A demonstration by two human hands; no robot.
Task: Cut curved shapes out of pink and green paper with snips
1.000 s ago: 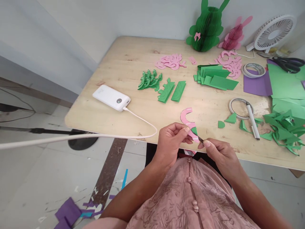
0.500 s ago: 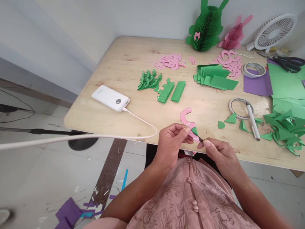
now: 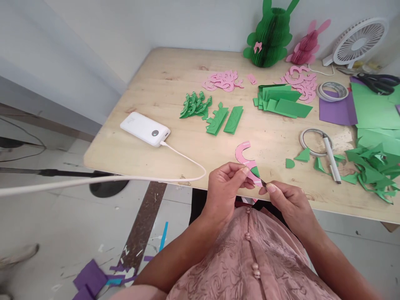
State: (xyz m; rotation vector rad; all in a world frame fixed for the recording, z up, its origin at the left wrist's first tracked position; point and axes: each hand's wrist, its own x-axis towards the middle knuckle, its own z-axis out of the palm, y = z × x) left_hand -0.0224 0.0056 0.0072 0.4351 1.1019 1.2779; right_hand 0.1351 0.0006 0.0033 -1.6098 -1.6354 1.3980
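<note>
My left hand (image 3: pixel 225 183) pinches a curved pink paper cutout (image 3: pixel 242 153) between thumb and fingers, over the table's front edge. Pale strips show on the cutout, and a small green paper piece (image 3: pixel 255 171) lies against it by my fingertips. To its right, my right hand (image 3: pixel 286 199) is closed on a thin dark pointed tool (image 3: pixel 264 183). The tool's tip meets the lower end of the pink cutout. Most of the tool is hidden inside my fingers, so its kind does not show clearly.
Beyond my hands lie folded green strips (image 3: pixel 233 120), green cutouts (image 3: pixel 195 104) and pink cutouts (image 3: pixel 223 80). A white power bank (image 3: pixel 145 128) with its cable is at left. Tape rolls (image 3: pixel 333 91), a marker (image 3: pixel 331 160), green scraps (image 3: pixel 375 171) and scissors (image 3: pixel 379 83) are at right.
My hands keep nearly the same pose, and the pink cutout's upper end has shifted very slightly left. At the lower left, a person's foot has moved further into view.
</note>
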